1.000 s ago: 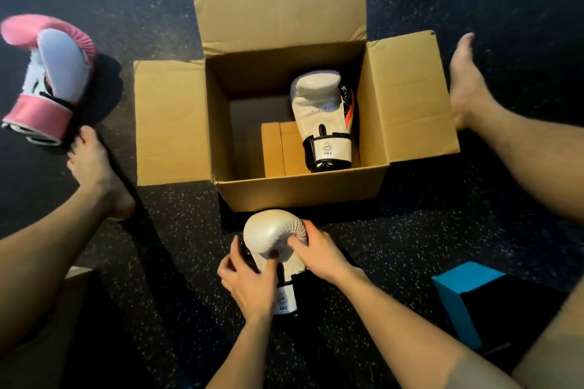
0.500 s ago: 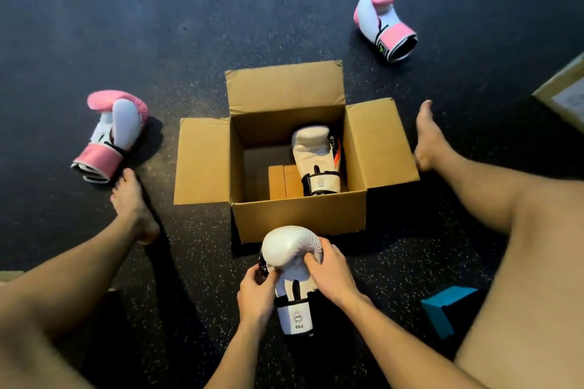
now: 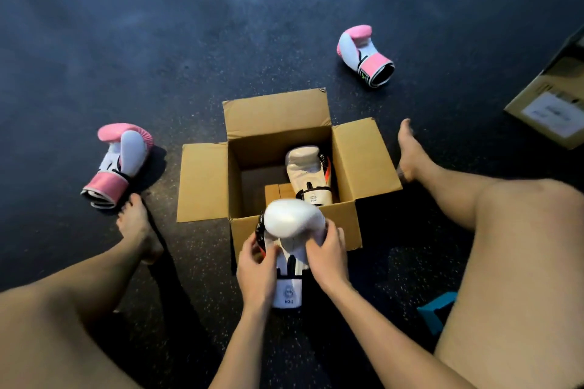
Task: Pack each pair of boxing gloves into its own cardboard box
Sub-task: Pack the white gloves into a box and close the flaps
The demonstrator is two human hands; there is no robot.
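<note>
On speckled floor (image 3: 221, 25): left hand (image 3: 257, 271), right hand (image 3: 328, 257) grasping white glove (image 3: 292, 221) by box (image 3: 202, 181).

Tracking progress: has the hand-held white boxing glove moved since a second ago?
Yes. The white boxing glove rose toward the open brown cardboard box, its top now reaching the front rim.

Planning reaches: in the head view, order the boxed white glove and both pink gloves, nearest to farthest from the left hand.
From the left hand:
1. Just ahead: boxed white glove, inside the cardboard box.
2. Leftward: left pink glove, by the left foot.
3. Farthest: far pink glove, beyond the box, rightward.
</note>
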